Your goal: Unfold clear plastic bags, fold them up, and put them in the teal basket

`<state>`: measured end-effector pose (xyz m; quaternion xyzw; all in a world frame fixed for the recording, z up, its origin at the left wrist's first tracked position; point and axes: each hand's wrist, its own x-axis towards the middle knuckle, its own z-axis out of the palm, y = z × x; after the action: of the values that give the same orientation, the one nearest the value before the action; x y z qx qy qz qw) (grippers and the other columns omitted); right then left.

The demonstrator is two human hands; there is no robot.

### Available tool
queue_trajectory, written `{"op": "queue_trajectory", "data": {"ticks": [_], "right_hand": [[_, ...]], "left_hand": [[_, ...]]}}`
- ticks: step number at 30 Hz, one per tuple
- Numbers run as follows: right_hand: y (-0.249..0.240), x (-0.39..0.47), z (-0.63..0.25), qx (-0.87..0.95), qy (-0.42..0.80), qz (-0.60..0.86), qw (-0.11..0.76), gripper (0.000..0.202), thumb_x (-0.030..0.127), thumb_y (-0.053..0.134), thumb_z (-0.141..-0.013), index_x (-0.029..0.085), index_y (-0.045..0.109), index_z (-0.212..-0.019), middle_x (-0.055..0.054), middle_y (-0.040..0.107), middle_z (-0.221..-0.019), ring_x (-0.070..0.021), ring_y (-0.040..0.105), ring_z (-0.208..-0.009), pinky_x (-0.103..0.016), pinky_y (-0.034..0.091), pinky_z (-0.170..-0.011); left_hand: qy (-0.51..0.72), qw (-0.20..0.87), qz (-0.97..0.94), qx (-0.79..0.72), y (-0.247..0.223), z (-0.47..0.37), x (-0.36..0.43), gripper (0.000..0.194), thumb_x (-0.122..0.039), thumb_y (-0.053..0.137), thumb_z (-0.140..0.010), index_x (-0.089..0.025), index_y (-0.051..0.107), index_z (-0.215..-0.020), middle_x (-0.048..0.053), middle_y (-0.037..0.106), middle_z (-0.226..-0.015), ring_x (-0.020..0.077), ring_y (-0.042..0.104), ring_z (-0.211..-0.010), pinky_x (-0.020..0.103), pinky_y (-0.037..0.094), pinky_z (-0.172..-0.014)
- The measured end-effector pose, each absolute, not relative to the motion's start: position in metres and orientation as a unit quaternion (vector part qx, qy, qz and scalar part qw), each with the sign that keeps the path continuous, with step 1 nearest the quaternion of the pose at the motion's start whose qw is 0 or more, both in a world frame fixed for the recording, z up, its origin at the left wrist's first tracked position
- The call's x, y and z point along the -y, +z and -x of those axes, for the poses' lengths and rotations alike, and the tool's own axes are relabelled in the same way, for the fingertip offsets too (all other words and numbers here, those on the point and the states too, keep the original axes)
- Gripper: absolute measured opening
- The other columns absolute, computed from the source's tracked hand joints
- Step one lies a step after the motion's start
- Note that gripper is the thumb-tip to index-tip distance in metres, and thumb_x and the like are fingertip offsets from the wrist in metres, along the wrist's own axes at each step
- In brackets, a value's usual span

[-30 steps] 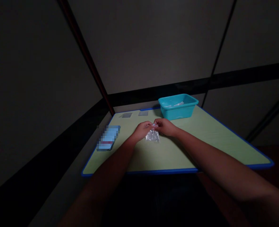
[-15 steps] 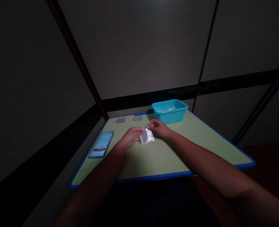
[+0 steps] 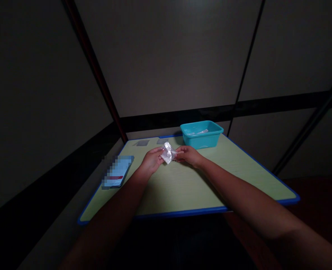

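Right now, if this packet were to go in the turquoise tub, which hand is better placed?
Probably the right hand: it is closer to the turquoise tub, while the left hand is nearer the phone. Both hold the clear packet, so the left would have to let go.

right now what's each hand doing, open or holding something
Left hand: closed on the small clear plastic bag, fingers at its left edge.
Right hand: closed on the same bag's right side.
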<state>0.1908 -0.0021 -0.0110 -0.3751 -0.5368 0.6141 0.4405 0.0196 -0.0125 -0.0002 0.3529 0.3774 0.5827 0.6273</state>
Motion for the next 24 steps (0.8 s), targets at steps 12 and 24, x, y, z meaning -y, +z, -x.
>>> {"op": "queue_trajectory", "data": {"ticks": [12, 24], "right_hand": [[-0.002, 0.015, -0.179, 0.484, 0.647, 0.389, 0.443, 0.016, 0.008, 0.068, -0.069, 0.013, 0.054, -0.065, -0.003, 0.065, -0.058, -0.0122, 0.066, -0.057, -0.019, 0.051, -0.055], [-0.011, -0.001, -0.183, 0.48, 0.556, 0.368, 0.571, 0.034, 0.038, 0.077, -0.056, 0.016, 0.053, -0.063, 0.004, 0.056, -0.051, -0.01, 0.053, -0.045, -0.024, 0.048, -0.048]], "left_hand": [[0.597, 0.649, -0.358, -0.308, 0.007, -0.026, 0.017, 0.015, -0.006, 0.055, -0.077, -0.01, 0.064, -0.089, 0.008, 0.069, -0.083, 0.0168, 0.067, -0.076, 0.033, 0.051, -0.082], [0.585, 0.656, -0.331, -0.342, 0.007, -0.025, 0.025, 0.024, 0.003, 0.052, -0.073, -0.012, 0.065, -0.087, 0.01, 0.071, -0.09, 0.0173, 0.068, -0.084, 0.029, 0.052, -0.087]]}}
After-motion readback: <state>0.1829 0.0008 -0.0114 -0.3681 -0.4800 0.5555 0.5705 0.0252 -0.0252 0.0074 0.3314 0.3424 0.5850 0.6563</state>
